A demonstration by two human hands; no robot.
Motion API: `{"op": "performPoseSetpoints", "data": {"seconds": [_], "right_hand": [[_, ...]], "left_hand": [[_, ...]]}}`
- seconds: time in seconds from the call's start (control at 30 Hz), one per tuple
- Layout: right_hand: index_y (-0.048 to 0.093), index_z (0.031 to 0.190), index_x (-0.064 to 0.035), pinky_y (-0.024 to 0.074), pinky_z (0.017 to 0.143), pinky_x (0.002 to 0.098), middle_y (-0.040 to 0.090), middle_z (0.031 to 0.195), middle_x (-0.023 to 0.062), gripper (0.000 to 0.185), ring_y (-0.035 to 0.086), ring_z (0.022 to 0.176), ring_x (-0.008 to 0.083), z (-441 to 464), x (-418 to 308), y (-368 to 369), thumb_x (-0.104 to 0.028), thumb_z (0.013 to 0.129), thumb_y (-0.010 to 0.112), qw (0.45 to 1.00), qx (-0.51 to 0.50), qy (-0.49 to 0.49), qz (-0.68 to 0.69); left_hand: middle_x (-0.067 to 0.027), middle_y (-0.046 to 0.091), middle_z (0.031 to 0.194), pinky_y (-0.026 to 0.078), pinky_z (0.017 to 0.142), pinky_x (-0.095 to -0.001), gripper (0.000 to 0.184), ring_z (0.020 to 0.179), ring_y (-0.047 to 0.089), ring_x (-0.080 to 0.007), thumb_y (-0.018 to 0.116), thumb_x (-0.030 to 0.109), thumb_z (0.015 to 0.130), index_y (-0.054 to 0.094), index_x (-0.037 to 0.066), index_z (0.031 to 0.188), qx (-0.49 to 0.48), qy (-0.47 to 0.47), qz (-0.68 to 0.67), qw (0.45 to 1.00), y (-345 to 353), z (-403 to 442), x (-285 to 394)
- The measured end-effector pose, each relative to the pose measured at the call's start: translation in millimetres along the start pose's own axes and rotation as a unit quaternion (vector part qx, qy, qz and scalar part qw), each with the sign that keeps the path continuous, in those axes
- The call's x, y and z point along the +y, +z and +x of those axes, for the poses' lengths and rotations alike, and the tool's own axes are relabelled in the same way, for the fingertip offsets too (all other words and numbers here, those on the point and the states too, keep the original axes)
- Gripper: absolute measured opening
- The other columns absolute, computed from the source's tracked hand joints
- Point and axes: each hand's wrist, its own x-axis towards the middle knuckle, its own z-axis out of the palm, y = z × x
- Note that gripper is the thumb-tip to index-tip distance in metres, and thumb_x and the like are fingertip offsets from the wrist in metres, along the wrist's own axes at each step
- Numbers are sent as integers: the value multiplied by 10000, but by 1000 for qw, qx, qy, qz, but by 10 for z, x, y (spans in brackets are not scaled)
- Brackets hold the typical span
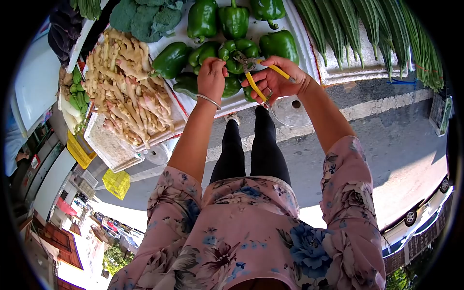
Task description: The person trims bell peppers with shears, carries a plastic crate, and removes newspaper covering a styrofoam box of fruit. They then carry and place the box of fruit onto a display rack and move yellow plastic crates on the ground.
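One pair of yellow-handled pliers (249, 64) fills our right hand (282, 79), seemingly gripped to face a green pepper (233, 46); our left hand (211, 77) curls, its hold unclear.

Both arms reach forward and draw inward, so the left hand (211, 78) and right hand (282, 81) lie near each other but apart. The left shows its back, fingers curled in toward the palm and tips turned toward the right. The right has its palm partly exposed, fingers bent and loosely spaced, pointing toward the left. Behind the hands, the left forearm (191, 135) runs fairly straight, while the right forearm (328, 113) slants in from its outer side.
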Motion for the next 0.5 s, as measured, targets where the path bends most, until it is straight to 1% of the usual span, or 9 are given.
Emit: {"op": "performPoseSetpoints", "data": {"seconds": [0.03, 0.07, 0.1, 0.13, 0.2, 0.23, 0.27, 0.43, 0.5], "right_hand": [[459, 1102, -13, 420, 698, 395, 559, 889, 134, 612, 528, 811, 241, 11, -1, 7, -484, 736, 322, 1000, 1, -2, 8], [463, 1095, -9, 426, 677, 382, 559, 878, 130, 617, 529, 795, 238, 20, 0, 14, -490, 736, 323, 1000, 1, -3, 15], [463, 1095, -9, 426, 677, 382, 559, 878, 130, 617, 529, 795, 238, 28, 14, 21, -490, 736, 323, 1000, 1, -4, 17], [472, 1084, -9, 427, 654, 370, 560, 856, 123, 613, 530, 771, 231, 35, 35, 28, -493, 738, 323, 1000, 9, -15, 24], [481, 1072, -10, 428, 632, 358, 562, 833, 115, 609, 532, 746, 223, 56, 44, 35, -495, 740, 322, 999, 18, -26, 32], [489, 1059, -11, 426, 619, 349, 562, 811, 108, 602, 531, 725, 215, 70, 41, 41, -494, 743, 321, 999, 19, -33, 36], [498, 1046, -12, 423, 606, 341, 562, 789, 100, 595, 530, 704, 208, 83, 39, 51, -494, 745, 320, 998, 20, -40, 40], [519, 1008, -9, 425, 595, 323, 568, 768, 95, 570, 535, 673, 203, 85, 71, 144, -482, 746, 338, 995, 41, -54, 76], [532, 980, -3, 429, 578, 319, 569, 758, 96, 549, 532, 650, 199, 91, 69, 163, -469, 742, 367, 992, 64, -63, 86]], "left_hand": [[-54, 507, 592, 350, 440, -223, 109, 486, 463, -125, 486, 145, 767, 489, 37, 781, 0, 0, 1, 1000, 12, 34, 10], [-80, 522, 620, 376, 485, -262, 124, 533, 497, -176, 482, 157, 773, 483, 34, 786, 28, 93, 139, 986, 27, 72, 19], [-107, 538, 648, 401, 529, -300, 139, 579, 531, -228, 478, 170, 779, 477, 31, 791, 54, 184, 272, 943, 60, 75, 92], [-107, 538, 648, 401, 529, -300, 139, 579, 531, -228, 478, 170, 779, 477, 31, 791, 54, 183, 273, 943, 83, 71, 165], [-136, 550, 725, 411, 595, -365, 136, 680, 537, -297, 465, 170, 784, 472, 37, 814, -56, 285, 404, 868, 120, 60, 281], [-131, 551, 739, 411, 600, -383, 110, 695, 528, -303, 457, 147, 780, 463, 43, 815, -61, 310, 424, 849, 136, 70, 286], [-131, 551, 739, 411, 600, -383, 110, 695, 528, -303, 457, 147, 780, 463, 43, 815, -62, 310, 425, 848, 156, 81, 285], [-119, 545, 741, 407, 609, -382, 102, 712, 519, -298, 486, 133, 764, 446, 41, 783, -50, 353, 523, 774, 220, 97, 255], [-122, 543, 740, 407, 610, -381, 104, 710, 518, -299, 493, 129, 757, 444, 40, 784, -45, 356, 533, 766, 258, 98, 278]]}}
